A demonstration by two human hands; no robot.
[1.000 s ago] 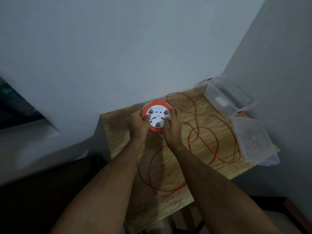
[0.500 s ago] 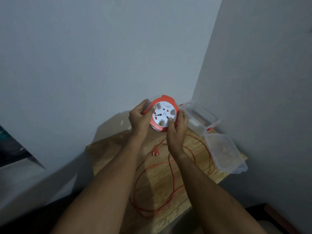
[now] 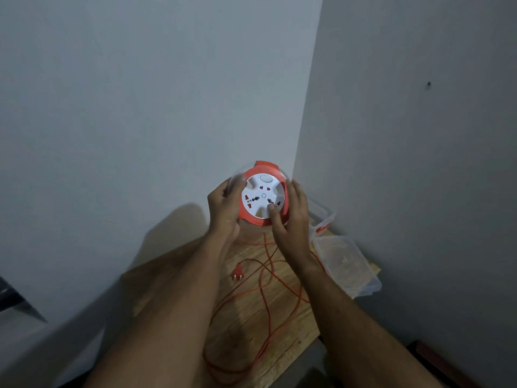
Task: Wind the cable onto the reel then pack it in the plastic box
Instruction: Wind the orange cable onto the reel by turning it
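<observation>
Wooden tabletop (image 3: 279, 312) in a grey wall corner: reel (image 3: 263, 196) held up for winding, cable (image 3: 268, 292) almost all loose.

Left hand (image 3: 223, 211) closed on the reel's left rim; right hand (image 3: 291, 219) closed on its right rim, its fingers (image 3: 272, 211) on the white socket face. Cable hangs below the fingers in loose loops, plug (image 3: 237, 274) lying among them. Plastic box (image 3: 321, 217) and lid (image 3: 347, 264) sit right of the fingers. Advice: brace the rim, turn the face steadily and feed cable without kinks.
</observation>
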